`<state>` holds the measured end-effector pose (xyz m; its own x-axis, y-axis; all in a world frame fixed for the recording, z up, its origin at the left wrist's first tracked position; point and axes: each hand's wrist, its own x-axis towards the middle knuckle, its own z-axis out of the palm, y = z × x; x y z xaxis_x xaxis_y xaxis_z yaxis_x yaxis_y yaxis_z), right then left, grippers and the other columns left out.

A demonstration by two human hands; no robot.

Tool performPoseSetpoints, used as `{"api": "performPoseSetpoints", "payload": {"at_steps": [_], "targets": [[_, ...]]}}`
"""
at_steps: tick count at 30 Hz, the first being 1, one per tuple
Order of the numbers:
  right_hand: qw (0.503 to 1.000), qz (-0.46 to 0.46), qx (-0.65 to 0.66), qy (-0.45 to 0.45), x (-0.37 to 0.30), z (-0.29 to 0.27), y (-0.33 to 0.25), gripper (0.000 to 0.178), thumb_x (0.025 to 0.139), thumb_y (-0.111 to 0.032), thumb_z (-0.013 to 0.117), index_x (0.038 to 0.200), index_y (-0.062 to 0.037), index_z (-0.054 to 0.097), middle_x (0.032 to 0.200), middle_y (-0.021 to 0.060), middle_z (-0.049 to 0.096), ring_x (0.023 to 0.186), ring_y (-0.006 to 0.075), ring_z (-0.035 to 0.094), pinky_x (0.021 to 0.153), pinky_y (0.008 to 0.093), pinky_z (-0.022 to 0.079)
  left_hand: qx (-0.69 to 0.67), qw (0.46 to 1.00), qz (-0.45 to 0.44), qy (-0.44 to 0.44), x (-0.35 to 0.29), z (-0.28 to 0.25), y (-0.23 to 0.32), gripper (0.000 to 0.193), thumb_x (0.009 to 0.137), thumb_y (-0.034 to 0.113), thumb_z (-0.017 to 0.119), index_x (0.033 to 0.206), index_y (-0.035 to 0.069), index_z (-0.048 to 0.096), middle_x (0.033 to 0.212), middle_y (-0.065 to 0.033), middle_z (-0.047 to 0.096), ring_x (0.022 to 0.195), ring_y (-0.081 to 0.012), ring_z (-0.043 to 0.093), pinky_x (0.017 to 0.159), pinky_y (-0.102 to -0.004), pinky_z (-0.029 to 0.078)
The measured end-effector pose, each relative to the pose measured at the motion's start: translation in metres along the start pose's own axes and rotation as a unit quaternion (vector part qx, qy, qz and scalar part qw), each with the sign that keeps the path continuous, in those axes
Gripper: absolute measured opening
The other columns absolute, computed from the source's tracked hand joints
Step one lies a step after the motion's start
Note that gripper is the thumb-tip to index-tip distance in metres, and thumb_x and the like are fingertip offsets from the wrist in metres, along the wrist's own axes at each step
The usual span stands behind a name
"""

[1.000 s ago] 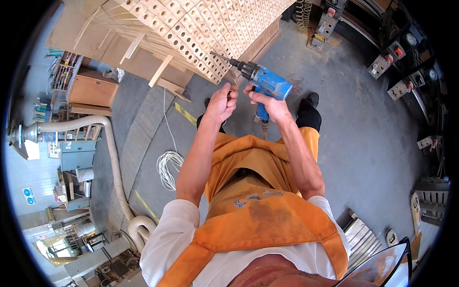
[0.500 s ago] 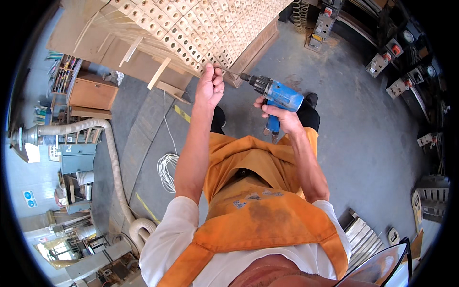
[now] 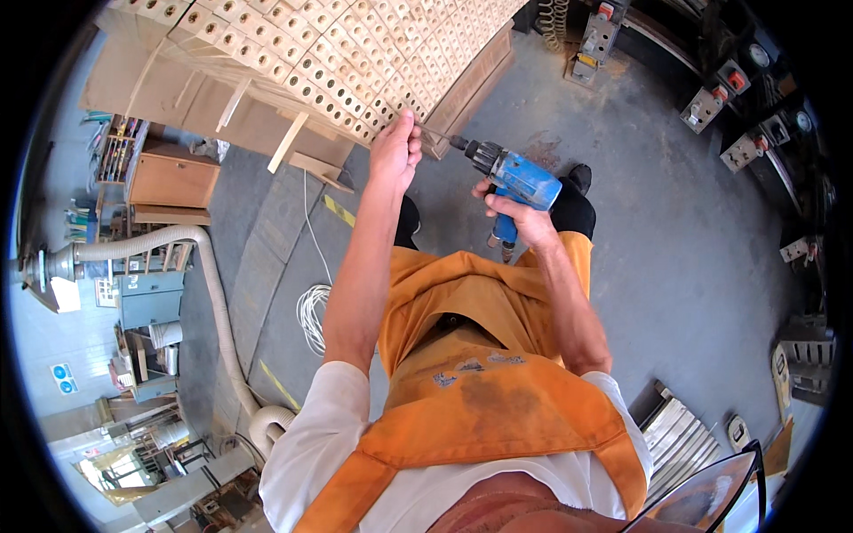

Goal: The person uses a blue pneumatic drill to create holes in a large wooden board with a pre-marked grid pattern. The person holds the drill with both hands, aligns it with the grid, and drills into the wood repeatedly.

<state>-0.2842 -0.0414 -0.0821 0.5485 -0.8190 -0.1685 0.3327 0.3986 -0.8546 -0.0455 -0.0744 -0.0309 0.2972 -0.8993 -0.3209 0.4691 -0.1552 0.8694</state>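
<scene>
My right hand (image 3: 520, 216) is wrapped round the grip of a blue pistol-shaped drill (image 3: 526, 180), with metal fittings under its handle. From the dark chuck a long thin bit (image 3: 437, 133) points left, its end reaching my left hand (image 3: 395, 153). Those left fingers are pinched together by the front corner of a stack of pale wooden blocks (image 3: 355, 53). Whatever they hold is too small and covered to make out. Rows of round holes run across the blocks; several near my left hand look dark inside.
Wooden strips (image 3: 287, 142) jut from the stack's left side. A coiled white cable (image 3: 313, 315) lies on the floor at my left, with a ribbed hose (image 3: 216, 306) beyond it. Machinery (image 3: 597, 44) stands at far right, and metal slats (image 3: 680, 440) lie at near right.
My left fingertips have shifted slightly up and to the right along the blocks. The drill keeps nearly the same place, still in my right hand. The stack sits a little further left in view.
</scene>
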Motion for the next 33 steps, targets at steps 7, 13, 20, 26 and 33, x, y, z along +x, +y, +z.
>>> {"api": "performPoseSetpoints", "payload": {"at_steps": [7,13,20,26,33], "targets": [[0.995,-0.009,0.096,0.027,0.032,0.031,-0.003,0.021,0.082,-0.007,0.066,0.103,-0.0048,0.062,0.1,0.0056,0.066,0.096,0.0189,0.064,0.072,0.03,0.049,-0.143,0.99,0.006,-0.014,0.019,-0.005,0.003,0.017,0.098,0.023,0.051,0.108,0.011,0.059,0.076,0.004,0.055,0.057,-0.0051,0.042,0.044,-0.0184,0.032],[0.998,-0.022,0.045,0.024,0.035,0.034,-0.013,0.021,0.081,-0.006,0.065,0.101,-0.0049,0.062,0.097,0.0047,0.065,0.095,0.0182,0.064,0.071,0.0299,0.049,-0.088,0.994,-0.059,-0.028,0.001,-0.016,-0.019,0.023,0.099,0.022,0.048,0.112,0.005,0.056,0.08,0.0012,0.053,0.06,-0.0065,0.044,0.045,-0.0182,0.032],[0.998,-0.053,0.003,0.019,0.038,0.032,-0.013,0.023,0.079,-0.002,0.065,0.102,-0.0046,0.063,0.095,0.0043,0.066,0.089,0.0153,0.063,0.07,0.0285,0.049,-0.026,0.994,-0.091,-0.055,-0.02,-0.015,-0.039,0.019,0.097,0.017,0.05,0.107,0.002,0.056,0.083,-0.0004,0.054,0.061,-0.0062,0.045,0.045,-0.0175,0.032],[0.998,-0.051,-0.011,0.022,0.038,0.033,-0.018,0.023,0.079,-0.003,0.065,0.102,-0.0039,0.064,0.095,0.0048,0.066,0.089,0.0155,0.063,0.071,0.0296,0.049,-0.023,0.995,-0.078,-0.055,-0.02,-0.027,-0.04,0.023,0.096,0.025,0.056,0.106,0.004,0.057,0.082,0.0011,0.054,0.058,-0.0046,0.043,0.042,-0.0168,0.031],[0.998,-0.05,-0.006,0.023,0.039,0.032,-0.016,0.022,0.079,-0.006,0.066,0.101,-0.0044,0.064,0.097,0.0048,0.067,0.093,0.0171,0.064,0.072,0.0303,0.049,-0.029,0.998,-0.038,-0.04,-0.02,-0.021,-0.032,0.024,0.096,0.022,0.055,0.112,0.003,0.058,0.084,-0.0003,0.055,0.059,-0.0058,0.044,0.043,-0.0171,0.031]]}}
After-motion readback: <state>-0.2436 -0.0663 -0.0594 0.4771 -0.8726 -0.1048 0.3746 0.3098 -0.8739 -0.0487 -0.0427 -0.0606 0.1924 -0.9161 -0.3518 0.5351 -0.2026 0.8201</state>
